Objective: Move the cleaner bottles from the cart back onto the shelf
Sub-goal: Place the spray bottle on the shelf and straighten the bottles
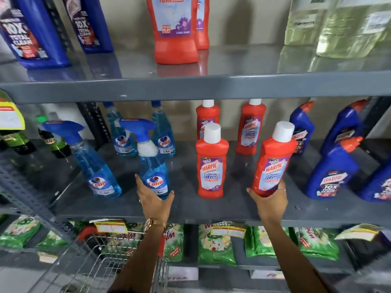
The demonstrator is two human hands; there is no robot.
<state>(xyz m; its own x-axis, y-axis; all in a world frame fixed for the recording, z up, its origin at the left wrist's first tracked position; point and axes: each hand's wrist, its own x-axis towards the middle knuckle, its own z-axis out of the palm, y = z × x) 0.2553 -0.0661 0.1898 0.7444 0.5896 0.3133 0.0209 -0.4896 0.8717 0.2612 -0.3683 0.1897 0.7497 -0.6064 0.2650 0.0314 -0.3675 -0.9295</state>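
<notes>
My left hand (155,200) grips the base of a blue Colin spray bottle (152,166), which stands on the middle grey shelf (211,210). My right hand (269,200) holds a red Harpic bottle (273,163) with a white cap by its bottom, tilted right, at the shelf's front. Another red Harpic bottle (210,163) stands upright between my hands. A second Colin spray bottle (93,161) leans on the left. The wire cart (101,263) is below, beside my left forearm; I cannot see what is inside it.
Behind stand two more Colin bottles (163,132) and two Harpic bottles (250,127). Blue toilet cleaner bottles (332,170) crowd the right end. The upper shelf (190,85) carries blue, red and pale green bottles. Green detergent packs (215,244) fill the shelf below.
</notes>
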